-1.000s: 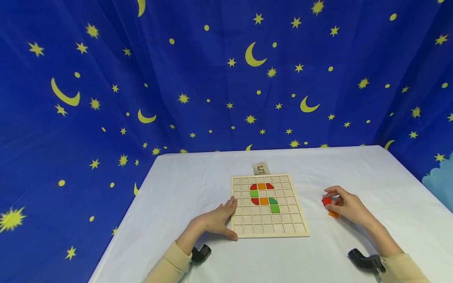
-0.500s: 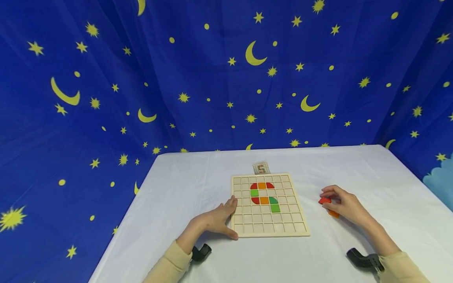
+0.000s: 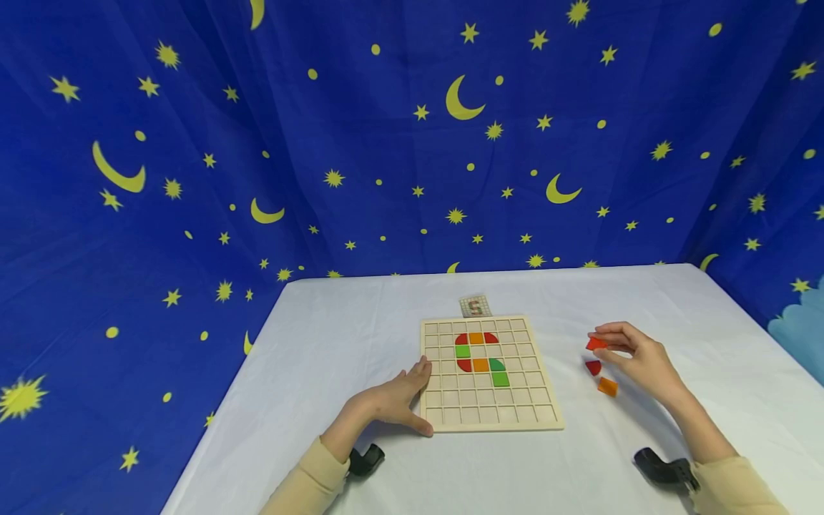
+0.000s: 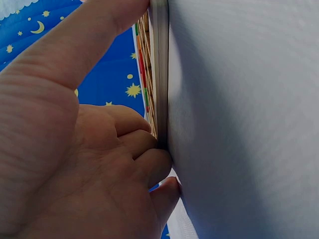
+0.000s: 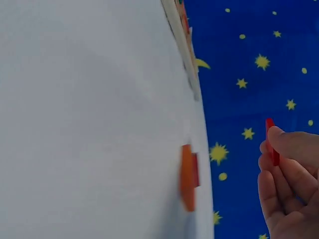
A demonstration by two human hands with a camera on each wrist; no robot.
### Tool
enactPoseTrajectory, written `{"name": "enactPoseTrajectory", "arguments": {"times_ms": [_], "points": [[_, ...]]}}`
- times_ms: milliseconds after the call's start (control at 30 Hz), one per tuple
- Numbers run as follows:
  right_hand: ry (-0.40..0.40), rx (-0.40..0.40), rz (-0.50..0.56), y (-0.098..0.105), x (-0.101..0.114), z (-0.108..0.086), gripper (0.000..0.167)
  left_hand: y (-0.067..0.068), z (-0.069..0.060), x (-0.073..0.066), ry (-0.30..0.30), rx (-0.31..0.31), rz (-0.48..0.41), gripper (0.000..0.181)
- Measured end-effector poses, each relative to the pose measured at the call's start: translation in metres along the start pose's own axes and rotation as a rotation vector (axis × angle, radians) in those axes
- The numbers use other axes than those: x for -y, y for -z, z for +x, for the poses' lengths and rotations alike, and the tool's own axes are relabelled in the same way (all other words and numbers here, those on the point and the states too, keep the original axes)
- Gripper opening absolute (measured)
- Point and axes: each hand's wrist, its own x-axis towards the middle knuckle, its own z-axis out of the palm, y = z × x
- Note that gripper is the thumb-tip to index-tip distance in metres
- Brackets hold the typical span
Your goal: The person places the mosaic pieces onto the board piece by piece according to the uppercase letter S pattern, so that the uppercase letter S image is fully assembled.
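Note:
A square wooden grid board (image 3: 521,400) lies on the table, several red, orange and green tiles set in its cells in a curved shape. My left hand (image 3: 395,397) rests against the board's left edge, thumb at the near corner and fingers along the side. Over the table right of the board, my right hand (image 3: 646,361) pinches a red tile (image 3: 596,344) between thumb and fingers; the right wrist view shows this red tile (image 5: 272,142) edge-on. Below that hand lie a dark red rounded tile (image 3: 594,368) and an orange square tile (image 3: 608,387).
A small pattern card (image 3: 475,307) with an S-like figure lies just beyond the board's far edge. White cloth covers the table (image 3: 347,322). A blue curtain (image 3: 386,143) with stars and moons hangs behind. Black wrist mounts (image 3: 367,461) show at both forearms.
My right hand has lifted away from the table with the red tile, uncovering the dark red and orange tiles beneath. The left hand and board have stayed put.

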Motion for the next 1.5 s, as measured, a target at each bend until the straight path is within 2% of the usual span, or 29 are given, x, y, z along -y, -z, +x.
{"name": "enactPoseTrajectory", "arguments": {"times_ms": [100, 267, 433, 667, 767, 900, 1133, 1300, 1500], "points": [[-0.003, -0.011, 0.005, 0.001, 0.007, 0.004, 0.038, -0.001, 0.0, 0.001, 0.003, -0.001, -0.001, 0.115], [0.025, 0.044, 0.014, -0.001, 0.023, 0.009, 0.041, -0.002, 0.0, 0.001, 0.005, 0.0, -0.004, 0.115], [0.098, 0.101, 0.051, -0.009, 0.039, 0.014, 0.042, -0.002, 0.0, 0.001, 0.0, -0.004, 0.005, 0.115], [0.272, 0.163, 0.122, -0.026, 0.057, 0.021, 0.039, -0.002, -0.001, 0.0, -0.009, -0.009, 0.014, 0.114], [0.297, 0.21, 0.148, -0.033, 0.063, 0.024, 0.039, -0.002, -0.001, 0.0, -0.006, -0.009, 0.016, 0.114], [0.298, 0.282, 0.163, -0.043, 0.068, 0.026, 0.039, -0.002, -0.001, 0.0, -0.007, -0.008, 0.015, 0.114], [0.398, 0.404, 0.179, -0.06, 0.072, 0.027, 0.039, 0.0, 0.0, 0.0, -0.009, -0.002, 0.016, 0.114], [0.411, 0.511, 0.215, -0.073, 0.072, 0.025, 0.036, 0.001, 0.0, 0.0, -0.011, -0.003, 0.024, 0.115], [0.462, 0.57, 0.166, -0.087, 0.072, 0.02, 0.034, 0.0, 0.0, 0.0, -0.007, -0.004, 0.03, 0.115]]}}
